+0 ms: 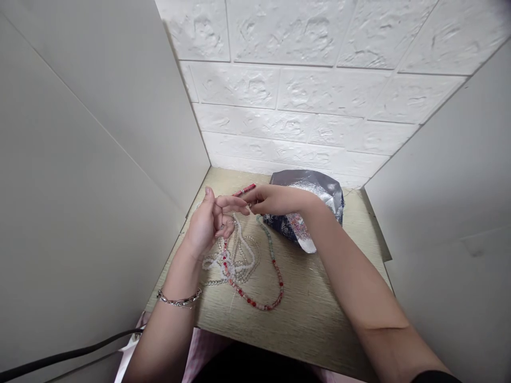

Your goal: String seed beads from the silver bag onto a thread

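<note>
My left hand (211, 221) is raised above the small wooden table (315, 314), palm turned inward, fingers partly curled, with bead strands hanging from them. My right hand (265, 199) meets it from the right, fingertips pinched on a thin red rod-like piece (245, 190). A red and pale green bead strand (275, 271) loops down from the hands onto the table. A heap of clear and white bead strands (235, 263) lies below my left hand. A silver bracelet (179, 301) circles my left wrist.
A crumpled silver and blue patterned pouch (315, 199) lies at the back of the table behind my right wrist. White panels close in on both sides and a white brick wall stands behind. A black cable (67, 354) runs at the lower left.
</note>
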Demonstrator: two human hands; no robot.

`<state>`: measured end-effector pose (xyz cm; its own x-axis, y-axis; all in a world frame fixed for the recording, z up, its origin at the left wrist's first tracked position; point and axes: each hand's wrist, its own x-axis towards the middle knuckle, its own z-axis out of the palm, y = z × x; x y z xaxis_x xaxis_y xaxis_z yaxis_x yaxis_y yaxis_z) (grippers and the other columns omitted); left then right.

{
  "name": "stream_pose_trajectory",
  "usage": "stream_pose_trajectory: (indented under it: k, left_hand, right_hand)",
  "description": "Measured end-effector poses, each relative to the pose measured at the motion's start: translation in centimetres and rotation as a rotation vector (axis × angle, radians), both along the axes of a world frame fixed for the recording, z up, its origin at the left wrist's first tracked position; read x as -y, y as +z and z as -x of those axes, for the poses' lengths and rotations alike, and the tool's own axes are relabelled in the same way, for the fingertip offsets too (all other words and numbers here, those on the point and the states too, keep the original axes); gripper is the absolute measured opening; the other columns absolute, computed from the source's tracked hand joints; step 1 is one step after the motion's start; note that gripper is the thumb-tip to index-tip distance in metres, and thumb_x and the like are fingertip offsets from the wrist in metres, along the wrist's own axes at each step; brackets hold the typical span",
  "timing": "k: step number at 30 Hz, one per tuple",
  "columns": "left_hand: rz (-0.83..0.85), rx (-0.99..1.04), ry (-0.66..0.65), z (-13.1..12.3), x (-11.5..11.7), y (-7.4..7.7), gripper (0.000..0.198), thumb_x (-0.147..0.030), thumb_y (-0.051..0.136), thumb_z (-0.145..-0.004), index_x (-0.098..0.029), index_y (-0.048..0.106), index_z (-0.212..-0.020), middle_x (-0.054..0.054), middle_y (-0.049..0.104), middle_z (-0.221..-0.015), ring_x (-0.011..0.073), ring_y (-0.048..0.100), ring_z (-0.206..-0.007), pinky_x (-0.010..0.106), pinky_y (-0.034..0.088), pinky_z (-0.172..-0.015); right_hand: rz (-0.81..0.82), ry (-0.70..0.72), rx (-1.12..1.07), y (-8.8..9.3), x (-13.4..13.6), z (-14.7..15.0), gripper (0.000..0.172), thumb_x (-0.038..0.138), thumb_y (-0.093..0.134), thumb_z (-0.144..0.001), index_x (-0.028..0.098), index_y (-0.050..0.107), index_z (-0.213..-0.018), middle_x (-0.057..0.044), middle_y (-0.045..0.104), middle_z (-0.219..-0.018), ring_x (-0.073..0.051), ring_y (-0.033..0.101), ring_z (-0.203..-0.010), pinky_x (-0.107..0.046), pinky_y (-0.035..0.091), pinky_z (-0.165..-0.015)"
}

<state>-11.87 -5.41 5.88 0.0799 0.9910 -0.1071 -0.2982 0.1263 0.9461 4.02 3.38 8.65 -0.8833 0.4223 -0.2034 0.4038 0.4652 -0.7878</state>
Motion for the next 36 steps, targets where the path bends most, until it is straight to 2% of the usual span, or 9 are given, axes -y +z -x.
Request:
stream_pose_trajectory:
  k: [4,9,13,17,23,25,28,32,36]
  left_hand:
    - [0.014,0.046,0.027,-0.1,0.0,0.1,0.067,-0.053,0.016,-0.085,-0.008,0.065,-0.078,0.012,0.066,-0.071,0.0036,0.038,-0.03,0.017,0.018,-0.027]
    - [-0.011,0.092,0.095,-0.2,0.1,0.2,0.065,-0.052,0.019,-0.086,-0.006,0.066,-0.083,0.014,0.066,-0.072,0.005,0.042,-0.039,0.015,0.018,-0.027]
    - [-0.021,0.109,0.1,-0.3,0.1,0.3,0.065,-0.052,0.02,-0.085,-0.007,0.067,-0.085,0.012,0.065,-0.068,0.0039,0.038,-0.036,0.015,0.019,-0.027]
    - [-0.04,0.148,0.106,-0.3,0.1,0.2,0.065,-0.054,0.022,-0.084,-0.007,0.067,-0.083,0.013,0.065,-0.069,0.0045,0.039,-0.036,0.015,0.02,-0.026]
    - [-0.099,0.324,0.261,0.2,0.2,0.6,0.065,-0.052,0.02,-0.085,-0.008,0.067,-0.075,0.011,0.062,-0.067,0.004,0.041,-0.038,0.011,0.022,-0.025]
    - [-0.13,0.409,0.337,0.4,0.2,0.8,0.067,-0.052,0.017,-0.086,-0.009,0.066,-0.073,0.009,0.06,-0.065,0.0031,0.039,-0.037,0.011,0.022,-0.025]
    - [-0.179,0.509,0.405,0.6,0.3,1.0,0.068,-0.051,0.013,-0.086,-0.01,0.065,-0.072,0.007,0.058,-0.064,0.0024,0.037,-0.036,0.01,0.022,-0.025]
    - [-0.198,0.619,0.39,0.7,0.3,1.1,0.064,-0.05,0.014,-0.087,-0.01,0.062,-0.072,0.006,0.055,-0.063,0.0026,0.038,-0.037,0.01,0.021,-0.024]
    - [-0.172,0.732,0.328,0.9,0.3,0.9,0.058,-0.047,0.017,-0.088,-0.01,0.058,-0.071,0.004,0.053,-0.06,0.0015,0.035,-0.035,0.01,0.018,-0.024]
  right_hand:
    - [0.033,-0.001,-0.01,-0.1,0.2,0.3,0.02,0.018,0.047,-0.071,0.017,0.06,-0.087,-0.001,0.057,-0.078,-0.01,0.044,-0.066,-0.023,0.033,-0.061]
    - [-0.112,-0.153,0.034,0.2,0.7,0.4,0.017,0.032,0.049,-0.075,0.016,0.054,-0.076,0.001,0.049,-0.066,-0.008,0.038,-0.058,-0.022,0.028,-0.054]
    - [-0.101,0.0,0.129,-0.1,1.0,0.8,0.028,0.043,0.057,-0.068,0.016,0.05,-0.07,0.002,0.044,-0.062,-0.008,0.037,-0.056,-0.023,0.026,-0.051]
    - [0.009,0.109,0.003,-1.3,1.1,2.0,0.029,0.041,0.058,-0.069,0.016,0.054,-0.082,0.002,0.049,-0.069,-0.009,0.043,-0.063,-0.022,0.033,-0.058]
    - [0.305,0.233,-0.002,-1.7,0.6,2.1,0.025,0.037,0.056,-0.073,0.012,0.057,-0.075,-0.002,0.058,-0.077,-0.01,0.053,-0.076,-0.023,0.038,-0.076]
    - [0.376,0.29,0.051,-1.0,0.4,1.1,0.02,0.033,0.057,-0.073,0.013,0.056,-0.073,0.0,0.057,-0.072,-0.008,0.054,-0.072,-0.022,0.04,-0.073]
    - [0.352,0.287,0.061,1.1,0.5,-1.3,0.018,0.03,0.059,-0.071,0.013,0.055,-0.078,0.002,0.053,-0.068,-0.006,0.051,-0.063,-0.02,0.04,-0.061]
    - [0.174,0.206,-0.047,4.8,1.6,-5.0,0.035,0.029,0.061,-0.07,0.015,0.056,-0.101,0.005,0.049,-0.061,-0.004,0.042,-0.053,-0.017,0.033,-0.05]
    - [-0.155,-0.049,0.034,6.7,3.1,-6.8,0.024,0.023,0.054,-0.072,0.017,0.06,-0.094,0.003,0.052,-0.062,-0.005,0.043,-0.053,-0.019,0.032,-0.05]
